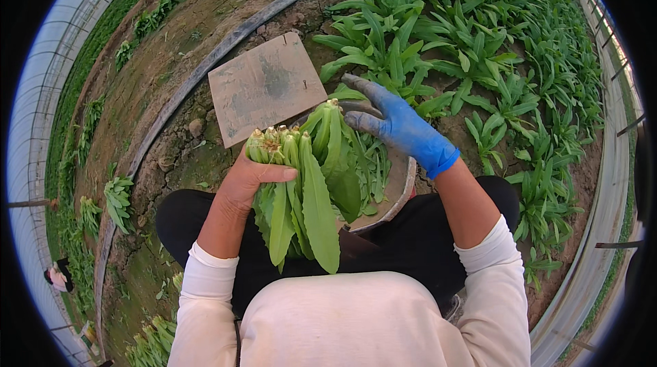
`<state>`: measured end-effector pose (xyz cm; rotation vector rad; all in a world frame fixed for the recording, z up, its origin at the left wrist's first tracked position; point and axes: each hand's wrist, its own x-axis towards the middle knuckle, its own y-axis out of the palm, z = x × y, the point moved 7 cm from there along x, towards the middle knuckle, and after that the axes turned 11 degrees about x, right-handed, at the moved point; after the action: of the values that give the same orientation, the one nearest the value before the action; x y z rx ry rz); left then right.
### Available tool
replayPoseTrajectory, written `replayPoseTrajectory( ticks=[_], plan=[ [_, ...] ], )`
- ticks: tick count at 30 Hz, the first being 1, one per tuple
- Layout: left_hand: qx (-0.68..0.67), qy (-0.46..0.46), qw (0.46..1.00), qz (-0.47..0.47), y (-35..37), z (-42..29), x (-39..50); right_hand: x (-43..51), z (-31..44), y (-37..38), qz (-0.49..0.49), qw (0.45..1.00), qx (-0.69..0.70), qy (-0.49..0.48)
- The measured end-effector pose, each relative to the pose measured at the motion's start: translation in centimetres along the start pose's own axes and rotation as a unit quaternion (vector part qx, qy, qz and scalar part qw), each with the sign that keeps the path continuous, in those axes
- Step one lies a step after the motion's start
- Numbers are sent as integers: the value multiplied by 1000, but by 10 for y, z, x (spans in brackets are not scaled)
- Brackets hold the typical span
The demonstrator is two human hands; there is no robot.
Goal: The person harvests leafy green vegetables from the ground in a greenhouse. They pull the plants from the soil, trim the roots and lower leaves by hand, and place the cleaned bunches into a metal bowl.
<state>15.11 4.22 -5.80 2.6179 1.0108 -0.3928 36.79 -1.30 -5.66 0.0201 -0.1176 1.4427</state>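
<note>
My bare left hand (259, 174) grips a bunch of leafy lettuce-like greens (292, 197). Their pale cut stem ends point up and away from me, and the long leaves hang down over my lap. Another leafy stalk (331, 138) leans against the bunch's right side; I cannot tell what supports it. My right hand (395, 118), in a dirt-smudged blue glove, is just right of that stalk. Its thumb and fingers are spread with nothing between them. Below it, a round tub (408, 182) stands between my legs with loose green leaves (377, 164) in it, partly hidden by the bunch.
A flat, dirty board (267, 85) lies beyond the tub. Growing leafy plants (477, 44) fill the right side. A grey hose or pipe (190, 79) curves across the soil at left. Cut bunches (118, 203) lie along it, more (154, 341) at lower left. A person (59, 275) is far left.
</note>
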Motion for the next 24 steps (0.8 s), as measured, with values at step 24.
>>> replayPoseTrajectory(
  ticks=[24],
  plan=[
    [-55,87,995,3,30,-6,22,15,-5,40,13,988,151,-35]
  ],
)
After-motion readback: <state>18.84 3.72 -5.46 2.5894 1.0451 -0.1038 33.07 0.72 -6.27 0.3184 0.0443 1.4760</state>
